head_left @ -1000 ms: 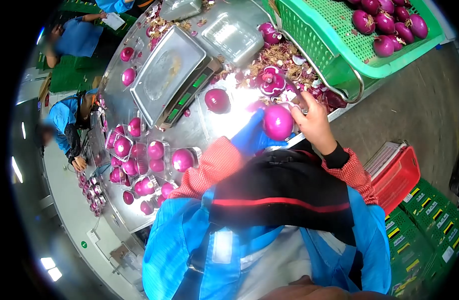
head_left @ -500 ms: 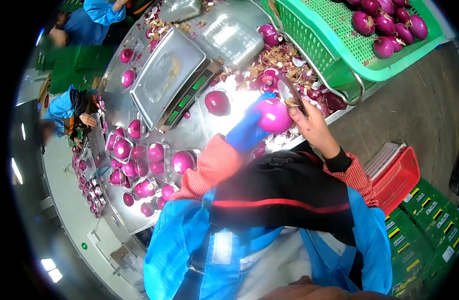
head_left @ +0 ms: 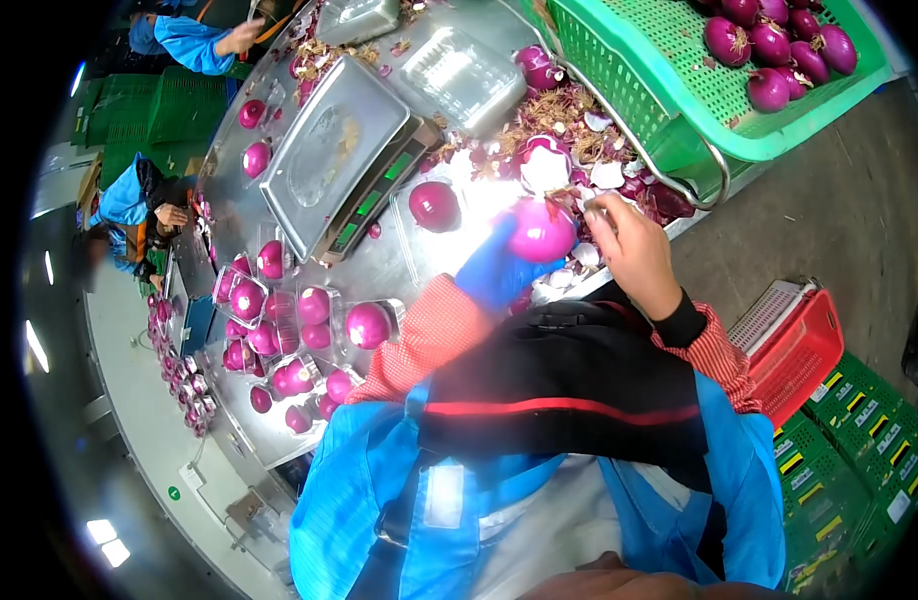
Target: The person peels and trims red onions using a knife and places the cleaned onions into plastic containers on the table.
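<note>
Gripping what, left hand (head_left: 491, 264)?
— Purple onion (head_left: 539, 236), gloved fingers (head_left: 549, 268) wrapped round it, just past the black apron (head_left: 559, 350), short of the peel pile (head_left: 571, 118).
— Orientation?
— Near-round, long axis hard to call. Brownish tip (head_left: 552, 209) points away from the apron, toward the pile.
— Right hand (head_left: 634, 250)?
— Just beside the onion, curled in; can't tell if pinching anything.

grey floor (head_left: 779, 215) lies right, white lights (head_left: 115, 551) glow left.

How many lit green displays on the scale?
3, in a row along the scale's near side: upper-right display, middle display, lower-left display. Its far side is hidden, so more there can't be ruled out.
</note>
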Available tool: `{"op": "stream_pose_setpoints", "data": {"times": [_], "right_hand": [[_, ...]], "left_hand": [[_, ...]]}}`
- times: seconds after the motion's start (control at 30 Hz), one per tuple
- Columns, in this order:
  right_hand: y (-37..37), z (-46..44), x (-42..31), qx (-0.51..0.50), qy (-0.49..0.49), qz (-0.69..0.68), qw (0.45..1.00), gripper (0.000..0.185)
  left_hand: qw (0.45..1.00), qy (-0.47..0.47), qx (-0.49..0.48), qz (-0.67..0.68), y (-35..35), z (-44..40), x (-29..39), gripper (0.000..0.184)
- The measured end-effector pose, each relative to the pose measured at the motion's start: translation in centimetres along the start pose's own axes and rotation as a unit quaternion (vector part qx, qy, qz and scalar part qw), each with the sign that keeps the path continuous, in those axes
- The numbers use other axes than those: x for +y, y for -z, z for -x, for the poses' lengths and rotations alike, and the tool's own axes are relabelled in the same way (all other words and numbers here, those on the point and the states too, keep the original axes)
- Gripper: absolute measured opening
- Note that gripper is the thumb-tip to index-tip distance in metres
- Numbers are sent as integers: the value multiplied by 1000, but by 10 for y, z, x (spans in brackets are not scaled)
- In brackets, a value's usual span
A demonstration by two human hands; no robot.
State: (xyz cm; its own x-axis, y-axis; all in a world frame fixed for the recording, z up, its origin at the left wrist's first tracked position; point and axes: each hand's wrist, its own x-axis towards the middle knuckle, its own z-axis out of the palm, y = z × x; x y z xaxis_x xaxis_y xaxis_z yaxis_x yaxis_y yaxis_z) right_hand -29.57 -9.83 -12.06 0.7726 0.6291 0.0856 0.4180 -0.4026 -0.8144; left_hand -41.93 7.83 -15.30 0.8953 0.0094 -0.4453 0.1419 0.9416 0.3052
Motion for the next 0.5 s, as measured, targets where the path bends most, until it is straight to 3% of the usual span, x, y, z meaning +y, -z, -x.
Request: {"op": "stream_pose_setpoints", "data": {"times": [0.07, 0.17, 0.5], "right_hand": [[8, 6, -3, 1, 97, 107, 990, 21], [13, 6, -6, -9, 129, 150, 980, 24], [6, 2, -8, -27, 142, 134, 980, 19]], "left_hand": [[999, -15, 29, -17, -10, 3, 5, 58], [992, -56, 42, -108, -35, 11, 11, 61], [978, -57, 22, -200, -29, 21, 19, 71]]}}
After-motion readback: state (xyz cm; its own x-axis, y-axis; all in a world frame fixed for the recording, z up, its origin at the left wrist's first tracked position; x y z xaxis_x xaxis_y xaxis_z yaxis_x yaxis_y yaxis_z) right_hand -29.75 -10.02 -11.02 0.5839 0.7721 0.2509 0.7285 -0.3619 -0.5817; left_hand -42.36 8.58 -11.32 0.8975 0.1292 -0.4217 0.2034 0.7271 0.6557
